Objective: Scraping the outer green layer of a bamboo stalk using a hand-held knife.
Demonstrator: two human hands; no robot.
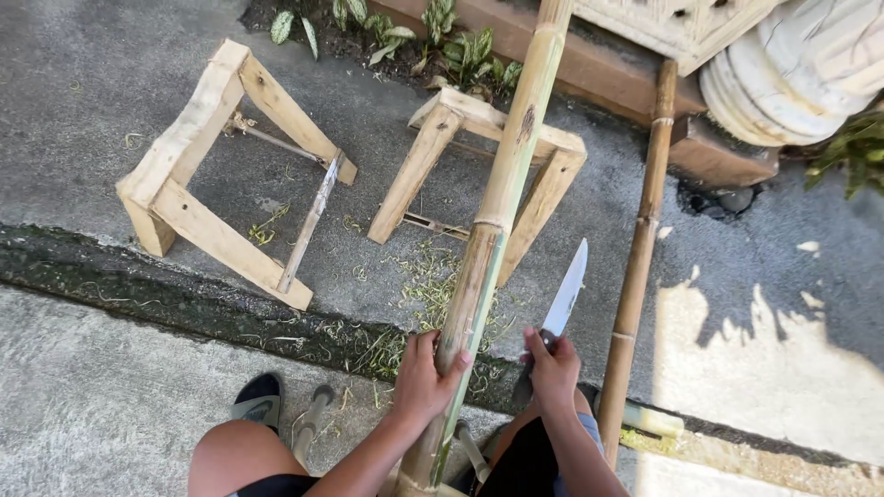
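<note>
Gripping bamboo pole (502, 198): left hand (422, 377); right hand (553, 368), apparently knife (565, 293).

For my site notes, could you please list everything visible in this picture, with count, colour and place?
thick bamboo pole: one, tan and green, running from top centre down to the knees
thin bamboo pole: one, brown, lying on the ground at right
knife: one, silver blade, between the two poles
wooden trestles: two, pale wood, on the concrete at left and centre
green shavings: scattered, under the centre trestle
leafy plants: several, green, top edge
sandal: one, black, lower left
left hand: grips the thick bamboo pole
right hand: holds the knife handle
</note>
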